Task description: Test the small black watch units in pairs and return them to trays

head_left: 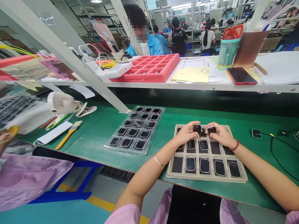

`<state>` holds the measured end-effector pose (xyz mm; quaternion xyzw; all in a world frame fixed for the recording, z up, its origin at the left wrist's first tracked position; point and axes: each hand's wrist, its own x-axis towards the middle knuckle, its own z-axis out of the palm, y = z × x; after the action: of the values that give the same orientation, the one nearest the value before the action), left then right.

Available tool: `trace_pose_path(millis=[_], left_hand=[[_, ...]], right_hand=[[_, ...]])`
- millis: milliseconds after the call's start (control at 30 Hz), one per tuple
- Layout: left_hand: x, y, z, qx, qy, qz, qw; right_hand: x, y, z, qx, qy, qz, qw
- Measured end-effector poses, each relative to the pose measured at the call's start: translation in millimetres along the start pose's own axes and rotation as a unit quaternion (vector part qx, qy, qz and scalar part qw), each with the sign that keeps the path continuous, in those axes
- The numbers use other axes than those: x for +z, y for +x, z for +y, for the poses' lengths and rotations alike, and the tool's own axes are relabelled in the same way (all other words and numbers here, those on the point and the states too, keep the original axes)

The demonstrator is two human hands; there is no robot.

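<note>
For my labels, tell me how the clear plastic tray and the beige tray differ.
The clear plastic tray is see-through; the beige tray is opaque. The clear plastic tray's long side runs away from the person, the beige tray's sideways. The left hand and right hand are over the beige tray, not the clear one. Both trays lie on the green worktop, holding watch-like pieces.

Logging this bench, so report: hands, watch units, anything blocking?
Left hand holds one watch unit; right hand holds another. Beige tray beneath. Black cable aside, to the right.
</note>
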<state>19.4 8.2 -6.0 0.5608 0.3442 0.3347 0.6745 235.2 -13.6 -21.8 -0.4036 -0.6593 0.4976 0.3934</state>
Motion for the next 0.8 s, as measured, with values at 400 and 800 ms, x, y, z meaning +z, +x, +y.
trace_pose_path(millis=[400,800], left_hand=[[38.3,-68.1,66.9,-0.066,-0.180,-0.403,0.895],[65.4,-104.9,101.7,-0.044,-0.129,-0.521,0.843]], right_hand=[[0.3,-6.4,0.7,-0.006,-0.025,0.018,1.000],[-0.8,-10.2,-53.5,0.084,0.258,-0.002,0.963]])
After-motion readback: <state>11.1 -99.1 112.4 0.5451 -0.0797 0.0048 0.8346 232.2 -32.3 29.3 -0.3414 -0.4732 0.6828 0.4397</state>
